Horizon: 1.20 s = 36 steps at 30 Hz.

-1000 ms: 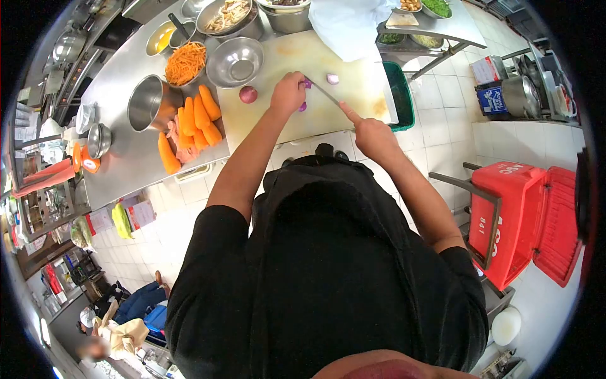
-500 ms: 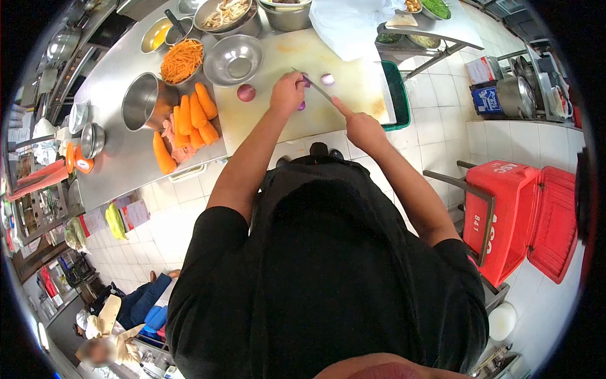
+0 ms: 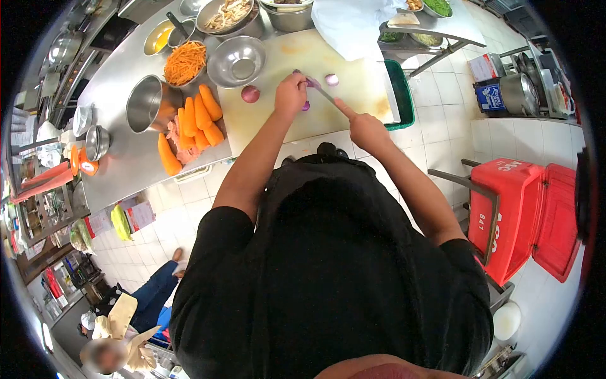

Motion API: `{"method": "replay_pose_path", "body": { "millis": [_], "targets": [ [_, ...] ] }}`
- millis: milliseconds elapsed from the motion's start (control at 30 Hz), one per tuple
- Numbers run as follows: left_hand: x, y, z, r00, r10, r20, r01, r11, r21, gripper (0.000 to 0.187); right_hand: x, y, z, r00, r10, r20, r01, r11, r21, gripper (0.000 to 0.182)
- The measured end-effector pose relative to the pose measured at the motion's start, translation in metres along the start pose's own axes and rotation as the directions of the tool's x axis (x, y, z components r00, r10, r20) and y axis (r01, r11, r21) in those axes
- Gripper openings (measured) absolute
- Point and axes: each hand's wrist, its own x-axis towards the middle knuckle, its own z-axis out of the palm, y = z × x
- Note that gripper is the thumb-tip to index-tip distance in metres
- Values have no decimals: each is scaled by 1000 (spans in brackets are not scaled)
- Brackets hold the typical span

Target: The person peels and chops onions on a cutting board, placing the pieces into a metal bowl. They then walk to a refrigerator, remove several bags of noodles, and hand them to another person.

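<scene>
My right hand (image 3: 368, 131) grips a kitchen knife (image 3: 327, 96), index finger stretched along its spine. The blade points up and left toward my left hand (image 3: 291, 95). My left hand is closed at the fingertips on a piece of red onion (image 3: 312, 83), right by the blade; the fingers partly hide it. A pale-faced cut onion piece (image 3: 332, 79) lies just beyond the knife, and a small purple piece (image 3: 305, 106) lies nearer me. Left of my left hand rests a larger red onion (image 3: 250, 94). All of this is on the white cutting board (image 3: 278, 129).
Left of the board are carrots (image 3: 201, 112), a deep steel pot (image 3: 150, 106), a bowl of shredded carrot (image 3: 185, 62) and a steel bowl (image 3: 237, 62). A white plastic bag (image 3: 353, 25) covers the board's far edge. A green bin (image 3: 400, 95) stands right. Another person (image 3: 126, 319) is at lower left.
The knife has shifted at the onion piece by my left fingers; its tip showed beyond them before and now does not. The whole view has drifted slightly right.
</scene>
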Motion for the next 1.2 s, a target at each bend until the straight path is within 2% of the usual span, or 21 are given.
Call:
{"method": "replay_pose_path", "body": {
  "millis": [100, 200, 333, 433, 533, 733, 833, 900, 1033, 1200],
  "targets": [
    [-1, 4, -2, 1000, -8, -10, 7, 1000, -18, 3, 7, 6, 0, 999, -21, -48, 21, 1000, -6, 76],
    [4, 4, -3, 995, -66, 76, 67, 998, 2, 2, -1, 4, -15, 1000, -7, -22, 6, 1000, -17, 77],
    [-1, 4, -2, 998, -52, 19, 52, 999, 0, 3, -16, 4, -19, 997, -62, -46, 61, 998, -25, 75],
    [-1, 6, -3, 997, -72, 23, 72, 997, 19, 5, -19, 0, -24, 999, -33, 7, 33, 998, -54, 77],
    [1, 5, -3, 998, -56, 29, 55, 998, 28, 5, 1, 11, 11, 997, -38, -72, 37, 999, -16, 76],
    [1, 1, -1, 997, -54, 48, 54, 998, -7, 5, 15, 28, 5, 998, -63, -17, 63, 996, 56, 78],
    [-3, 1, -1, 997, -67, 28, 68, 997, -28, 9, 12, 34, 9, 985, -119, -122, 135, 982, 134, 75],
    [-4, 5, -1, 998, -61, -24, 60, 997, -40, 12, 7, 33, 9, 985, -122, -120, 138, 981, 134, 74],
    [0, 10, -7, 999, 11, 46, -12, 999, 31, 15, -5, 26, 2, 998, -46, -34, 51, 985, 163, 69],
    [0, 6, -8, 997, 3, 72, -7, 999, 46, 14, -17, 33, 8, 994, -57, -91, 74, 977, 198, 70]
  ]
}}
